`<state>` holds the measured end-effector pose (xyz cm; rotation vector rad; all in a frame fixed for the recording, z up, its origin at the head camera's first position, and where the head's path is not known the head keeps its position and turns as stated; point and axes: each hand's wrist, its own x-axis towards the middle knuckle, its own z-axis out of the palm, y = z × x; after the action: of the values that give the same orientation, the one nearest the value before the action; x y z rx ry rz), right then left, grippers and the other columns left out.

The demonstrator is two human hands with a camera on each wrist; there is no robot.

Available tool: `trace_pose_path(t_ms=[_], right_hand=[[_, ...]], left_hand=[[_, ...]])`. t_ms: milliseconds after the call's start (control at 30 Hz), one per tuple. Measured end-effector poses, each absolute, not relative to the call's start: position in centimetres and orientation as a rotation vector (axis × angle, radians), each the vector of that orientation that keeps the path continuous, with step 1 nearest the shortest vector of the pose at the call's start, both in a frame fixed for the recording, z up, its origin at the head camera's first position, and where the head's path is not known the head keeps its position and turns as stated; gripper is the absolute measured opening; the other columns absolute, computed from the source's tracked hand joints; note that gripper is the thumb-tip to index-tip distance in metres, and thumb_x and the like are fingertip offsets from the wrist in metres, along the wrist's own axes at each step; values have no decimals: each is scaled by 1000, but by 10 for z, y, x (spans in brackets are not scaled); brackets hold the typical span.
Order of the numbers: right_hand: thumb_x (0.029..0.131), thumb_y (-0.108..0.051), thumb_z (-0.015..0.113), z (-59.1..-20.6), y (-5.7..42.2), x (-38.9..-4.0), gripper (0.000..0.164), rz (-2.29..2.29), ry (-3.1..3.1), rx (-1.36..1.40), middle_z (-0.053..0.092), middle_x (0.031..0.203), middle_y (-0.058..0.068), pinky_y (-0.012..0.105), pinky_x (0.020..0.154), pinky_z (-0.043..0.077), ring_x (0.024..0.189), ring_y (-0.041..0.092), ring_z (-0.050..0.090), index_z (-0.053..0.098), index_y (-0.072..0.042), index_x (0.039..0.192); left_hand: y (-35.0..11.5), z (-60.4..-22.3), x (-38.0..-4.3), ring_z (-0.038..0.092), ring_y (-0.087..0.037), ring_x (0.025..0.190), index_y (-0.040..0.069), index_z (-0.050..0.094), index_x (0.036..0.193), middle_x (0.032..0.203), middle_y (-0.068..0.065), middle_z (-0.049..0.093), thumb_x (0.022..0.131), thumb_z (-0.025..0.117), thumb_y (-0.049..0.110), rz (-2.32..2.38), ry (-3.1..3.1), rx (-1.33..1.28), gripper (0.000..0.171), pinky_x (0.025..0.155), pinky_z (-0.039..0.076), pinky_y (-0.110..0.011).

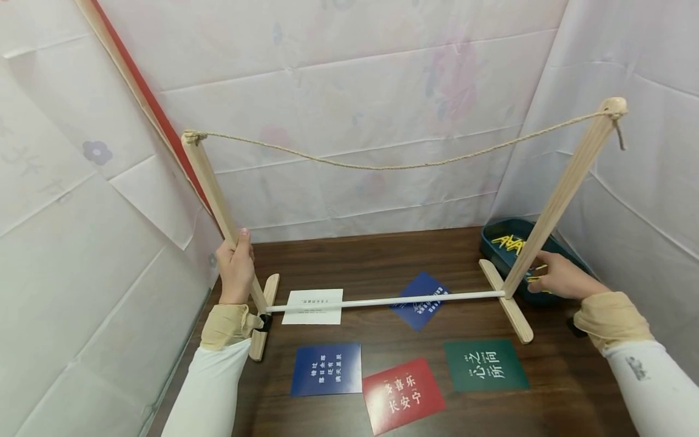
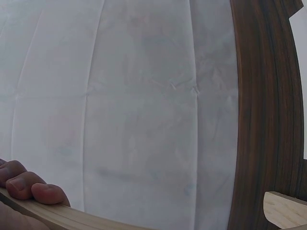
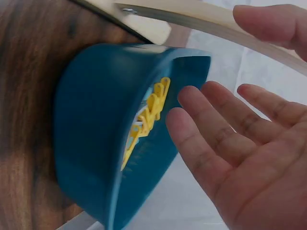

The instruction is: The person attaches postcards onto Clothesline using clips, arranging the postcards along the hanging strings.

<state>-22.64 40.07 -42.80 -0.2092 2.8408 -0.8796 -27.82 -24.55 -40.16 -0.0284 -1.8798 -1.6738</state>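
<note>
My left hand [image 1: 236,270] grips the left wooden post [image 1: 213,182] of a small frame; in the left wrist view its fingers [image 2: 48,194] curl over the wood. A twine [image 1: 377,167] sags between the tops of both posts, and a white rod [image 1: 371,301] joins them low down. My right hand [image 1: 568,278] is over the rim of a teal plastic basin [image 3: 91,120], beside the right wooden post [image 1: 568,176]. In the right wrist view its fingers are spread and hold nothing. Yellow clothes pegs [image 3: 152,108] lie inside the basin.
Flat on the dark wooden table [image 1: 382,255] lie a white card [image 1: 297,298], a blue card [image 1: 417,315] under the rod, another blue card [image 1: 327,368], a red card [image 1: 404,388] and a green card [image 1: 486,365]. Patterned white cloth [image 1: 355,79] hangs behind.
</note>
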Motion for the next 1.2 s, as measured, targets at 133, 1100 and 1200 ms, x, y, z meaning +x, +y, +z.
trace_pose_path(t_ms=[133, 1100, 1200], right_hand=[[88, -2, 80, -436, 403, -227, 69, -822, 2850, -200, 59, 132, 47, 58, 85, 63, 115, 62, 66, 46, 24, 143], [90, 6, 70, -454, 394, -226, 47, -651, 2921, -206, 68, 116, 41, 57, 80, 62, 103, 54, 71, 58, 24, 132], [91, 5, 71, -453, 393, -223, 46, -654, 2911, -193, 69, 115, 40, 58, 80, 62, 103, 54, 71, 58, 24, 131]], left_hand=[[-245, -401, -278, 37, -3, 47, -16, 46, 79, 53, 13, 43, 115, 54, 21, -1673, -1882, -25, 52, 46, 29, -19], [-244, -401, -277, 37, -4, 47, 7, 49, 71, 54, 12, 43, 115, 55, 26, -1682, -1881, -20, 48, 45, 29, -20], [-244, -400, -277, 37, -4, 47, 8, 49, 71, 54, 12, 43, 115, 54, 23, -1679, -1880, -21, 46, 46, 29, -20]])
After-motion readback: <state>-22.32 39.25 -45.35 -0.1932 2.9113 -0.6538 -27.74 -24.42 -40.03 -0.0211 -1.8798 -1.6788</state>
